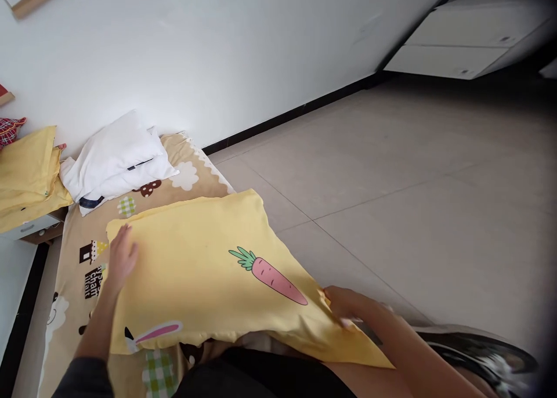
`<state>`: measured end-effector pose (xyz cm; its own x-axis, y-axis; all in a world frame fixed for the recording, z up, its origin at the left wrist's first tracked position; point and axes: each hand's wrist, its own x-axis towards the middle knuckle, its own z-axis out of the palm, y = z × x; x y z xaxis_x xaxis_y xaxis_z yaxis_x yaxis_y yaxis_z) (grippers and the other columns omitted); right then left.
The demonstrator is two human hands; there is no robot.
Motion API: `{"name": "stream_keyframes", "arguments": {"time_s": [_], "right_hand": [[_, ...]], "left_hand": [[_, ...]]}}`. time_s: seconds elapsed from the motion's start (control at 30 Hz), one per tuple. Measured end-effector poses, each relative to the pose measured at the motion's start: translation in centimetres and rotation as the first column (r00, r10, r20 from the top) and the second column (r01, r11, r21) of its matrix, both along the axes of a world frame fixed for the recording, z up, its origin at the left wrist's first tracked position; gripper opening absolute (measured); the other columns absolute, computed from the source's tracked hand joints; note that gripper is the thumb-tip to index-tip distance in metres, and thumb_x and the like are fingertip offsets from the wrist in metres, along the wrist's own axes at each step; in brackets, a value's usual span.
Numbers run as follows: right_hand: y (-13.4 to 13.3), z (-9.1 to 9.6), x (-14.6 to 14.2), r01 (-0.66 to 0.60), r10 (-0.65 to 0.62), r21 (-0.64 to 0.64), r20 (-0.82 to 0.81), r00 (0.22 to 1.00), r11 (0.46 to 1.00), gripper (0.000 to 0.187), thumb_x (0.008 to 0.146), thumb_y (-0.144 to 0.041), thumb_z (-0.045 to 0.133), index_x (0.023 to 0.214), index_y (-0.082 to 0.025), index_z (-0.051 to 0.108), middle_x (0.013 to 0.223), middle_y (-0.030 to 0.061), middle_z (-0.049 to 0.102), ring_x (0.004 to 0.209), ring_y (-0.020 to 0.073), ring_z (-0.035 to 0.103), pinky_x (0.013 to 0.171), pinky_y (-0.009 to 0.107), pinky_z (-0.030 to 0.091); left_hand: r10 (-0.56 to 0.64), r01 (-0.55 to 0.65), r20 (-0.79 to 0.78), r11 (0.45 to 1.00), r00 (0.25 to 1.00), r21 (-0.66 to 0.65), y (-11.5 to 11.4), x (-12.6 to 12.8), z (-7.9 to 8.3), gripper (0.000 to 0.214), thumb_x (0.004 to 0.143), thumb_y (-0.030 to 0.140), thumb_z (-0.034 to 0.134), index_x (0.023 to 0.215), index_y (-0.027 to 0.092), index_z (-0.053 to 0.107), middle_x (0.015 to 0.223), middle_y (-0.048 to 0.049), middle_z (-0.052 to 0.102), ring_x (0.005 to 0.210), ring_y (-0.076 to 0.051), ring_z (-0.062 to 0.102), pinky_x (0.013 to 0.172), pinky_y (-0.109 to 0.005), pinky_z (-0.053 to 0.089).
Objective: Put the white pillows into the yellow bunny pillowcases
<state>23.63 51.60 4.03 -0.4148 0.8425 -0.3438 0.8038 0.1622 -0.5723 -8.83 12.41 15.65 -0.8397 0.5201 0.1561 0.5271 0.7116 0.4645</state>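
Observation:
A yellow pillowcase (195,259) printed with a carrot and part of a rabbit lies spread across the bed in front of me. My left hand (123,257) rests on its left end, the fingers stretched out and slightly blurred. On the opposite side, my right hand (346,304) has its fingers closed on the bunched right edge, where the cloth is creased and pulled out past the bed. How full the pillowcase is, I cannot tell. Beneath it is a brown patterned bed sheet (72,273), with clouds and checks.
White pillows (124,148) are piled at the wall end of the bed. Folded yellow bedding (28,172) sits on a small cabinet (32,227) at the left. Tiled floor (391,183) stretches to the right, toward white drawers (452,44). A dark shoe (483,351) shows lower right.

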Motion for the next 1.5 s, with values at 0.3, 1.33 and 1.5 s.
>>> {"name": "stream_keyframes", "arguments": {"time_s": [0.3,1.33,1.5], "right_hand": [[-10.3,5.4,-16.5,-0.413,0.564,0.536,-0.151,0.812,0.737,0.054,0.093,-0.027,0.037,0.146,-0.018,0.041,0.150,0.0120,0.044,0.140,0.0289,0.037,0.113,0.047,0.030],[-6.4,-0.7,-21.4,-0.513,0.570,0.440,0.003,0.821,0.737,0.052,0.099,-0.041,0.026,0.139,-0.020,0.052,0.144,0.0071,0.052,0.139,0.0241,0.041,0.115,0.048,0.028],[0.9,-4.8,-21.6,-0.450,0.432,0.169,0.135,0.892,0.877,0.058,0.097,-0.047,0.025,0.147,-0.022,0.040,0.155,0.0044,0.037,0.144,0.0233,0.031,0.116,0.045,0.031]], "left_hand": [[-0.134,0.131,0.008,0.951,0.991,-0.282,12.7,6.8,-7.9,0.060,0.098,0.037,0.022,0.150,0.011,0.032,0.157,-0.0159,0.029,0.148,-0.027,0.020,0.120,-0.055,-0.002],[0.504,-0.521,-0.136,0.830,0.853,-0.200,-2.1,-12.6,-17.5,0.057,0.099,0.044,0.020,0.150,0.022,0.032,0.158,-0.0089,0.032,0.146,-0.022,0.028,0.120,-0.051,0.015],[0.514,-0.533,-0.141,0.825,0.846,-0.188,-2.3,-12.7,-18.3,0.056,0.099,0.042,0.020,0.150,0.022,0.032,0.157,-0.0096,0.033,0.145,-0.022,0.029,0.119,-0.053,0.017]]}}
